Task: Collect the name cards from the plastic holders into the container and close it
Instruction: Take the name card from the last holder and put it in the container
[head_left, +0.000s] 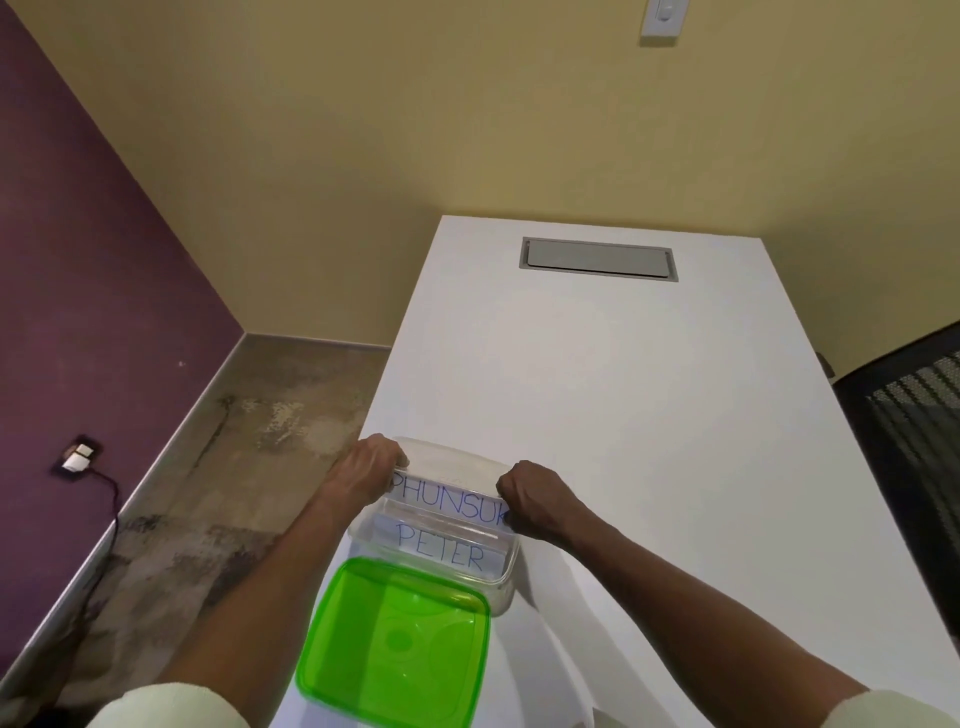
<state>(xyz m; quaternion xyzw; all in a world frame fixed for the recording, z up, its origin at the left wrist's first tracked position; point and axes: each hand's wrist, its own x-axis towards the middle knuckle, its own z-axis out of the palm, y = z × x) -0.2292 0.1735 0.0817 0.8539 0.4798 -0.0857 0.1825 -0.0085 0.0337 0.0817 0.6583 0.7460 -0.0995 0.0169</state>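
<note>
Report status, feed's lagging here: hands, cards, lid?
Both hands, left and right, grip PHUNSUK card over container. PETER card inside. Green lid off, nearside.

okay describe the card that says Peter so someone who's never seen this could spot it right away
Start at the white table and find the clear plastic container at its near left edge, just beyond the green lid. The PETER card lies inside, nearer the lid. The PHUNSUK card, held by both hands, is above it.

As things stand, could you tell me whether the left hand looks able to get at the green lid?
Probably yes. The green lid lies bare on the table just in front of the clear container, under the left forearm, nothing on it. The left hand would first have to let go of the PHUNSUK card.
</note>
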